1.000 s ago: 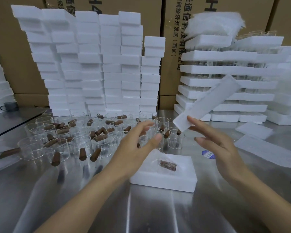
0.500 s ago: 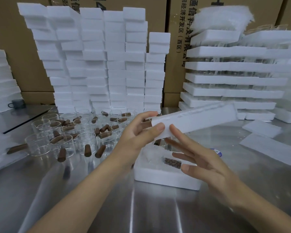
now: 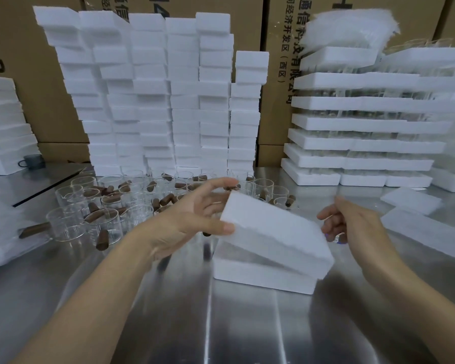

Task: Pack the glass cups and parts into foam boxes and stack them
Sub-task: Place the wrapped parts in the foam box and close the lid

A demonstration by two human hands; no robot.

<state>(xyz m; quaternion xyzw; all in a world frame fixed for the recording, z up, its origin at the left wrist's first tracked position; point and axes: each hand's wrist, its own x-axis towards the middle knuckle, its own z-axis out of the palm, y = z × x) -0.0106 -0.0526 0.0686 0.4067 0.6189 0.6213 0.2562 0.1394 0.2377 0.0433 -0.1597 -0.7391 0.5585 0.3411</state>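
**Foam lid tilted over its box, not yet seated**

The left grip (image 3: 192, 219) pinches the raised left corner of the foam lid (image 3: 273, 232), thumb on the near edge. The lid's low end rests on the foam box (image 3: 260, 275), which sits just below and between both grips. The right grip (image 3: 357, 227) is loosely curled just beside the lid's right end, and blur hides whether it touches. Pressed down this crooked, the lid may seat askew or crumble an edge. The left forearm could also knock the glass cups (image 3: 103, 222) to its left on the table (image 3: 221, 324).

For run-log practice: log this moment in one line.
step: lidding | left hand: holds foam lid tilted over foam box | right hand: beside lid, contact unclear
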